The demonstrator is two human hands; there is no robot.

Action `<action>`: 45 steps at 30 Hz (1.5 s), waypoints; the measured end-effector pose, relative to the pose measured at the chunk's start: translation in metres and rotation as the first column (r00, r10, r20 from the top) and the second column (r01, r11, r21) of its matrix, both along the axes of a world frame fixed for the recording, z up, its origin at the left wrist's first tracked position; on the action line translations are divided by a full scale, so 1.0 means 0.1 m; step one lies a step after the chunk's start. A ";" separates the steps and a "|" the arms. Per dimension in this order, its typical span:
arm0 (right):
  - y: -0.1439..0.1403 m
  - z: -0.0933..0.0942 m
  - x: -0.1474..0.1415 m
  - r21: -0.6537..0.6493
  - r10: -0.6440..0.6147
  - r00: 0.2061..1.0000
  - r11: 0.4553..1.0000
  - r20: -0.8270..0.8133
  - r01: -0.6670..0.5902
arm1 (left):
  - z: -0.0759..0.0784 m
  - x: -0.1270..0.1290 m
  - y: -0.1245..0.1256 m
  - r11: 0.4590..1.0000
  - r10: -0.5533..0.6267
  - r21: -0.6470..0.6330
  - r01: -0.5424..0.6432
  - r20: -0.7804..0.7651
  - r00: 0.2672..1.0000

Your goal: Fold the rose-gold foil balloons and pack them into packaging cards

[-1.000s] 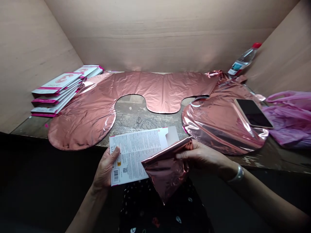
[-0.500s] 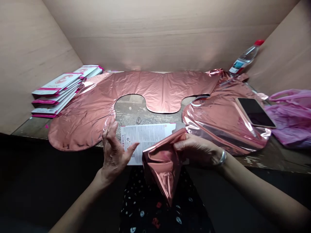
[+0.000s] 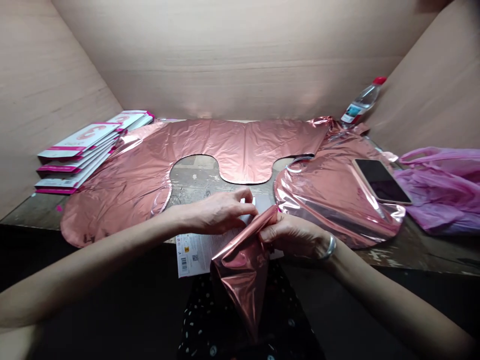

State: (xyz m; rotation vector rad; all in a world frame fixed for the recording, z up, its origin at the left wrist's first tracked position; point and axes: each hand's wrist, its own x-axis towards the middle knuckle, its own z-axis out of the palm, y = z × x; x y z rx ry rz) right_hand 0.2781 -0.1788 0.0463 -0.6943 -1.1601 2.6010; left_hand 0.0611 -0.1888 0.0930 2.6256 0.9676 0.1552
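Note:
A folded piece of shiny rose-gold foil hangs down from my right hand, whose thumb and fingers pinch its upper edge. Behind it is a flat white printed cardboard sleeve, with small text and a barcode, partly covered by the foil and my hands. My left hand reaches across the sleeve, fingers bent and gripping near its upper edge; the fingertips partly hide the contact. Beyond my hands, a large flat rose-gold foil balloon lies spread across the table.
Several white and pink printed sleeves are stacked at the left. On the right, a phone lies on foil, beside a pink plastic bag. A red-capped water bottle leans at the back right. Cardboard walls surround the table.
My left hand has moved right, from open beside the sleeve to its upper edge with fingers bent. The sleeve has tilted a little. My right hand keeps its pinch on the foil.

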 end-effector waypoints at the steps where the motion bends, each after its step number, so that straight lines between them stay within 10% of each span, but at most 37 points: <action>1: 0.01 0.00 0.00 0.010 -0.004 1.000 1.000 0.018 0.004 | 0.03 0.02 0.06 1.000 -0.025 -0.008 0.025 -0.045 0.999; 11: 0.13 0.04 0.21 -0.058 -0.175 0.982 0.982 0.069 0.180 | 0.00 -0.11 0.37 0.988 -0.113 -0.126 0.090 -0.184 0.976; 24: 0.32 -0.04 0.46 0.358 -0.540 0.798 0.825 0.268 0.437 | -0.05 -0.19 0.42 0.977 -0.116 -0.186 0.100 -0.078 0.990; 32: 0.27 0.10 0.32 0.547 -0.599 0.794 0.701 0.103 0.457 | -0.03 -0.15 0.41 0.981 -0.147 -0.141 0.134 -0.087 0.985; 38: 0.02 0.15 0.39 0.833 -0.683 0.721 0.464 0.119 0.302 | -0.05 -0.16 0.41 0.988 -0.108 -0.122 0.090 -0.148 0.983; 45: 0.21 0.23 0.41 0.518 -0.382 0.889 0.830 0.253 0.209 | -0.01 -0.10 0.36 0.985 -0.104 -0.155 0.081 -0.150 0.983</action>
